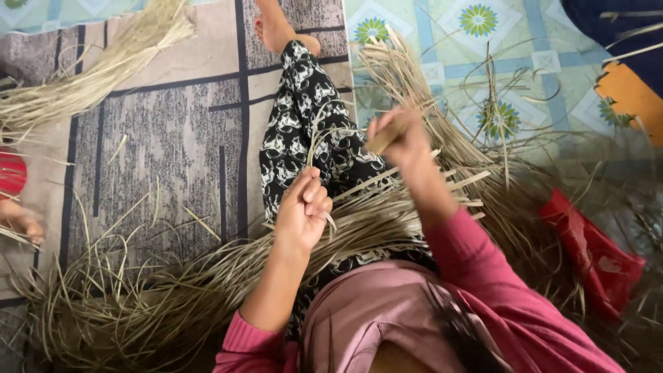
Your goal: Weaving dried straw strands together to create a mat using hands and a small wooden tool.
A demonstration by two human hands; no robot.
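My left hand (304, 207) is closed around thin dry straw strands (323, 141) that curve up over my lap. My right hand (402, 141), blurred by motion, grips a small tan tool or strip end (384, 138) against the same strands. A wide sheaf of dry straw (207, 276) lies across my legs, which are in black-and-white patterned trousers (304, 103). My pink sleeves frame the lower view.
A straw bundle (90, 76) lies at the upper left on a grey patterned rug (166, 152). More straw (442, 117) spreads over a green floral mat (539, 62). A red packet (587, 249) sits right. Another person's hand (21, 221) shows at the left edge.
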